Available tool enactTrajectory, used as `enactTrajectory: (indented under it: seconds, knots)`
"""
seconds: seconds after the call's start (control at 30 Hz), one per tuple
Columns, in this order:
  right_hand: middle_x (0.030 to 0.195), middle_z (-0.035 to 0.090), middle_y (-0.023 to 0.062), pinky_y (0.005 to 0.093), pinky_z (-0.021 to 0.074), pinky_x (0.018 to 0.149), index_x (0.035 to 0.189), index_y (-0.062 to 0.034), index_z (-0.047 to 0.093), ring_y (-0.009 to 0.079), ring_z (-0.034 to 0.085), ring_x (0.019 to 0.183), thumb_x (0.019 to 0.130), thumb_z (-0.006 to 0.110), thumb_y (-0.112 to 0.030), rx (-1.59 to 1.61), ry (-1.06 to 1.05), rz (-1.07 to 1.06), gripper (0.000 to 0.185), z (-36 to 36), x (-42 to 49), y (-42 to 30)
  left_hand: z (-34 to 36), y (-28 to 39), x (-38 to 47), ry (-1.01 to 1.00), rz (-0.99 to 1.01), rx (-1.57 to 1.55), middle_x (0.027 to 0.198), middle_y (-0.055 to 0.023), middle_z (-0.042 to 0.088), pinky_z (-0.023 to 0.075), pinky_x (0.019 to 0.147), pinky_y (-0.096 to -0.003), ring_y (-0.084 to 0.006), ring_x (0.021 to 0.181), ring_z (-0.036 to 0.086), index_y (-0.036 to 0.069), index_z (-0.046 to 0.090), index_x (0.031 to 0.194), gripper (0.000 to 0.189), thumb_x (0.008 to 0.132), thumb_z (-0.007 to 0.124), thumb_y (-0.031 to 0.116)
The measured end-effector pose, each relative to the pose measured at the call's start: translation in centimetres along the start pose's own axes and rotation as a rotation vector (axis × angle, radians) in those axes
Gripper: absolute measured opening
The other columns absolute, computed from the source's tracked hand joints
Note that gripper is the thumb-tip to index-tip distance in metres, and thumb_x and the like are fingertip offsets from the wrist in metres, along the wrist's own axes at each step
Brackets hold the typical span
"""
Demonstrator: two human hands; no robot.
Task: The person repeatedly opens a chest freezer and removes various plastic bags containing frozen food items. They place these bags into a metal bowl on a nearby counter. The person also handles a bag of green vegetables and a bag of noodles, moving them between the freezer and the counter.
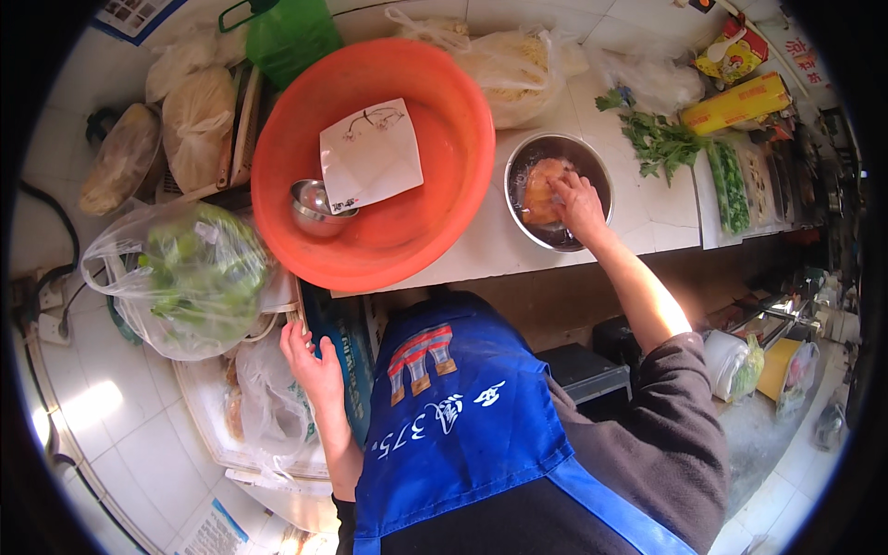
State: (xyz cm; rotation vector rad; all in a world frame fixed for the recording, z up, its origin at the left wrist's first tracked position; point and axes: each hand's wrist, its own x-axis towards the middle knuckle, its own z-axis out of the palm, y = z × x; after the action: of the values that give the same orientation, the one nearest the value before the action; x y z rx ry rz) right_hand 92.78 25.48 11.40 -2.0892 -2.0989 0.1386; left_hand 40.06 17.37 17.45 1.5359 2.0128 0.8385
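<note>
My right hand (578, 202) reaches into a round metal bowl (605, 158) on the white counter. Its fingers grip the right side of an orange-brown piece of food, probably meat (540, 189), which sits in liquid; the fingertips are partly hidden. My left hand (311, 359) hangs off the counter with its fingers apart, holding nothing. It is nearest to a clear plastic bag (267, 395) on a white surface, below a bag of green vegetables (201, 270). Left of the bowl, a large orange plastic basin (444, 229) holds a white square dish (374, 159) and a small metal bowl (322, 220).
Bagged noodles (520, 69) and a green plastic jug (295, 41) stand behind the basin. Leafy herbs (662, 142), a yellow box (737, 103) and containers of chopped greens (728, 184) lie to the right. More filled bags (198, 125) sit at the far left.
</note>
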Motion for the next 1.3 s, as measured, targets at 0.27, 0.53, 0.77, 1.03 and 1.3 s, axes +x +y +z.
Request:
enactTrajectory:
  seconds: [0.27,0.53,0.77,1.03,1.3]
  knots:
    - [0.106,0.061,0.0138,0.0409,0.0514,0.089,0.116,-0.0066,0.069,0.0344,0.061,0.103,0.072,0.077,-0.003,0.285,0.012,0.028,0.045,-0.8,0.5,1.8,0.2,-1.1,-0.7,-0.002,-0.024,-0.044,0.143,-0.0175,0.046,0.0517,0.087,-0.0374,-0.028,0.105,0.062,-0.001,0.053,0.133,0.051,0.083,0.064,-0.005]
    - [0.094,0.061,0.0126,0.0435,0.0517,0.081,0.103,-0.0047,0.067,0.0359,0.063,0.092,0.07,0.076,-0.004,0.234,-0.021,0.039,0.034,-0.4,0.6,1.4,-0.3,-2.1,-1.6,-0.004,-0.071,-0.062,0.142,-0.0166,0.047,0.0524,0.089,-0.0375,-0.028,0.103,0.062,-0.001,0.055,0.131,0.049,0.084,0.065,-0.005]
    - [0.099,0.061,0.0161,0.0459,0.0524,0.079,0.109,-0.0095,0.07,0.0377,0.063,0.094,0.073,0.077,-0.012,0.225,-0.243,0.024,0.037,-1.1,2.8,3.2,-0.2,-2.1,-2.0,0.005,-0.027,-0.067,0.141,-0.016,0.048,0.0527,0.088,-0.0372,-0.0276,0.104,0.062,-0.002,0.055,0.13,0.048,0.084,0.065,-0.005]
    - [0.104,0.062,0.0147,0.0482,0.0509,0.086,0.111,-0.0136,0.07,0.039,0.061,0.101,0.084,0.067,-0.016,-0.016,-0.338,-0.033,0.027,-0.8,5.6,2.2,-1.3,-3.3,-3.3,0.051,-0.165,-0.065,0.14,-0.0172,0.049,0.0537,0.087,-0.0366,-0.0278,0.101,0.065,-0.001,0.057,0.128,0.045,0.084,0.065,-0.004]
    - [0.123,0.063,0.0147,0.0439,0.0543,0.087,0.127,-0.0115,0.062,0.0363,0.066,0.104,0.082,0.075,-0.018,0.068,-0.012,-0.109,0.047,-2.4,3.9,1.6,-8.8,-5.9,-7.6,0.499,-0.173,0.249,0.136,-0.0203,0.054,0.0427,0.106,-0.0432,-0.0396,0.127,0.051,0.0,0.061,0.123,0.04,0.083,0.067,-0.002]
